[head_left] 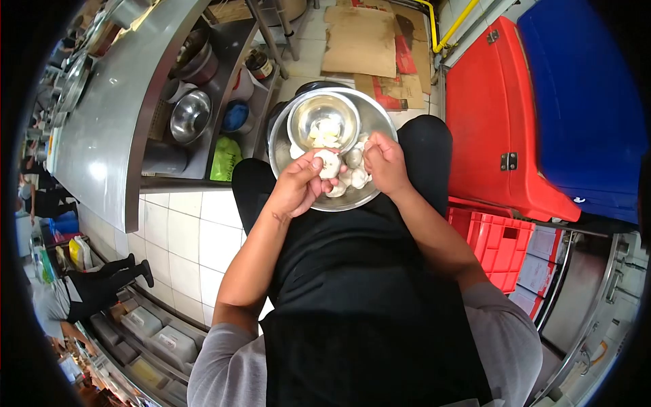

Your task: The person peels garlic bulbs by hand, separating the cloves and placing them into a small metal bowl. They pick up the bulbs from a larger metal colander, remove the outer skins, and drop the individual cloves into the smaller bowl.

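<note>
My left hand (298, 187) is closed around a white garlic bulb (328, 163), thumb on its near side, over the front rim of a small metal bowl (296, 117). Just right of it, my right hand (386, 165) is curled into a fist, and whatever it may hold is hidden. Pale peeled garlic cloves (325, 129) lie in the small bowl. That bowl sits inside a large metal bowl (384, 113) resting on my lap. More whole garlic bulbs (357, 178) fill the large bowl's right and near side, partly covered by my hands.
At left stands a steel table (108, 102) with a shelf holding a metal bowl (190, 117) and a green bag (225, 159). Flattened cardboard (359, 41) lies ahead. A red bin (485, 115) and red crate (498, 247) flank my right. Another person (74, 295) stands far left.
</note>
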Demonstrator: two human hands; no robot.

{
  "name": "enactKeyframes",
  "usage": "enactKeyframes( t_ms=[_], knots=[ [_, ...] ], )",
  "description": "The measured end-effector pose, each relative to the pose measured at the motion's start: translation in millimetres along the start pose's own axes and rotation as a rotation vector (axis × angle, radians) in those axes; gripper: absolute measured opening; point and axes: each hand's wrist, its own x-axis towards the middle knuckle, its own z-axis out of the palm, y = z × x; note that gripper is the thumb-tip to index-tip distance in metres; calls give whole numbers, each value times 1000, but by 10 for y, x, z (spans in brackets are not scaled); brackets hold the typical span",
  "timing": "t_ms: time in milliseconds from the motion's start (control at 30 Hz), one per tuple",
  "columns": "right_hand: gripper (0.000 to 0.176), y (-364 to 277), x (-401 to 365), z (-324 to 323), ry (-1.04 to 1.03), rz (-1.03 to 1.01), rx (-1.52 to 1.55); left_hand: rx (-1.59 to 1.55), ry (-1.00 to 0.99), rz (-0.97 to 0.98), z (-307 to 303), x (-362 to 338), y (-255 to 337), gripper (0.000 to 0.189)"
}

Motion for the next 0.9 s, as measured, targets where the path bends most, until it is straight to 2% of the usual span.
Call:
enactKeyframes(
  t_ms=[33, 67, 133, 167, 233, 333, 367, 433, 533, 633, 767, 867, 900],
  knots=[
    [22, 49, 11, 12, 51, -200, -249, -8, 24, 44, -32, -4, -14, 30],
    [22, 64, 0, 15, 55, -200, -244, -16, 47, 88, -56, -11, -22, 29],
    [19, 75, -22, 12, 46, -186, -670, 9, 68, 97, -83, -21, -9, 29],
    [19, 97, -25, 44, 49, -186, -669, 29, 87, 112, -93, -17, -6, 28],
    [19, 124, -45, 157, 70, -171, -358, 57, 138, 131, -98, -1, -26, 27],
    [25, -13, -110, 220, -24, -247, -274, 94, 262, 163, 0, 14, -37, 25],
    [25, -27, -109, 233, -28, -247, -275, 105, 333, 169, 45, 21, -49, 23],
    [25, -56, -109, 251, -87, -424, -429, 168, 378, 184, 73, 49, -93, 22],
    [21, -150, -164, 244, -134, -383, -559, 296, 436, 217, 108, 118, -192, 21],
    [18, -52, -138, 259, -99, -402, -517, 506, 463, 293, 226, 154, -242, 20],
    [15, 48, -106, 195, -111, -454, -479, 528, 416, 182, 168, 188, -237, 21],
    [13, 93, -102, 164, -87, -375, -358, 514, 367, 153, 158, 236, -216, 21],
    [18, 69, -104, 154, -91, -161, -66, 390, 347, 107, 129, 259, -206, 23]
  ],
)
